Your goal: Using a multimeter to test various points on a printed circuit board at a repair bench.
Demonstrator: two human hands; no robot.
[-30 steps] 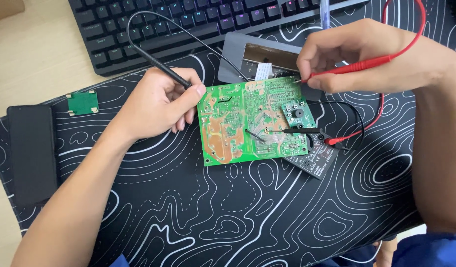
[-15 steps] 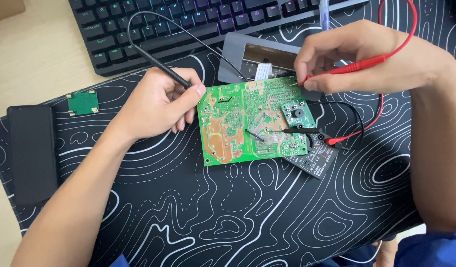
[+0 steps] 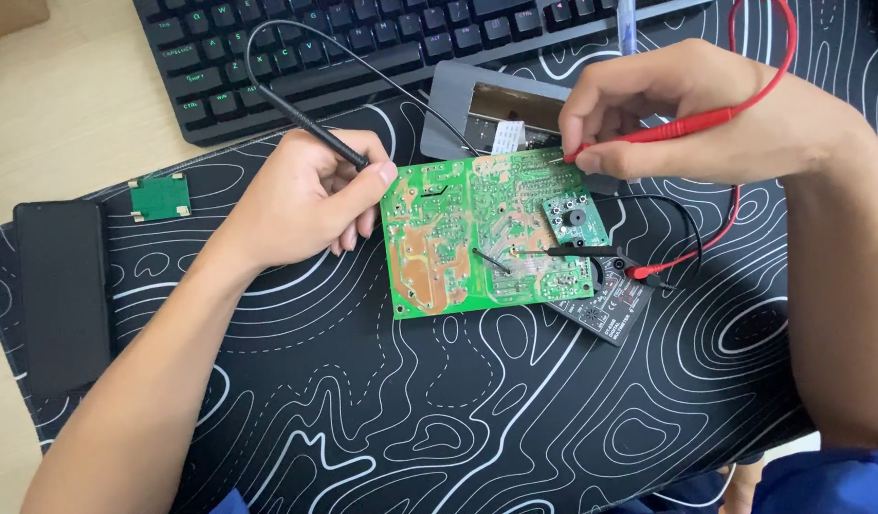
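A green circuit board (image 3: 463, 238) lies solder side up on a black desk mat (image 3: 458, 400) with white contour lines. My left hand (image 3: 301, 195) grips a black test probe (image 3: 310, 124), with its thumb resting at the board's left edge. My right hand (image 3: 691, 109) pinches a red test probe (image 3: 667, 131), whose tip touches the board's upper right area. A small dark multimeter (image 3: 605, 300) lies under the board's lower right corner, with red and black leads plugged into it.
A black keyboard (image 3: 363, 43) runs along the far edge. A grey metal tray (image 3: 458, 105) sits behind the board. A small green board (image 3: 160, 197) and a black rectangular case (image 3: 60, 295) lie at the left. Bare wooden desk shows top left.
My right hand and the red probe shifted slightly left across the board's upper right. The left hand and the board stay put.
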